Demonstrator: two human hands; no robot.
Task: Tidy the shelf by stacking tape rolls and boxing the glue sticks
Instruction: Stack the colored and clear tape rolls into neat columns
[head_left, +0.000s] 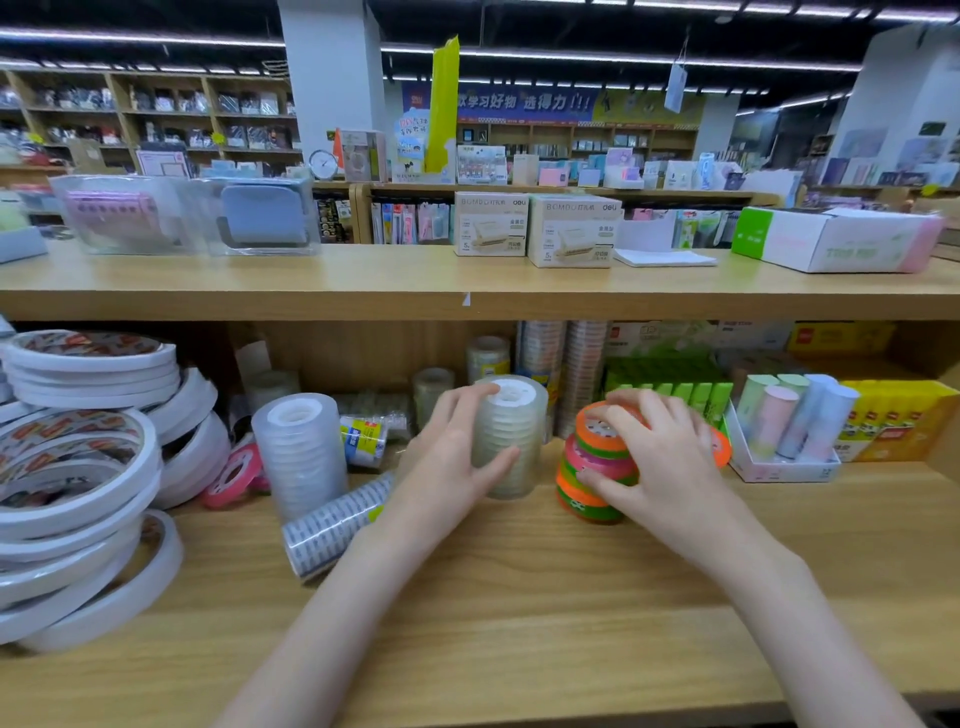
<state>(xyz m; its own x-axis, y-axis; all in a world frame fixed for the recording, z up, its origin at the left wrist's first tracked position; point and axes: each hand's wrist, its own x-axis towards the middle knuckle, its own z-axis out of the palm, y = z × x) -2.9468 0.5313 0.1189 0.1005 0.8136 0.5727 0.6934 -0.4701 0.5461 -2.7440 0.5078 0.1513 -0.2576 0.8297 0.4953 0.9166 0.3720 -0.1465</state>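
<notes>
left hand (452, 457) fingers and thumb curled round upright clear tape stack (511, 436), gripping its side, stack standing on lower shelf (519, 597). right hand (660, 457) fingers curled over top of leaning orange, pink and green tape stack (597, 462), holding it, just right of clear stack. another clear tape stack (298, 452) upright further left, wrapped tape tube (332, 525) lying beside it. pile of white tape rolls (78, 467) at far left. glue sticks (795, 415) upright in white box (779, 467) at right, yellow box (898, 421) next to it.
</notes>
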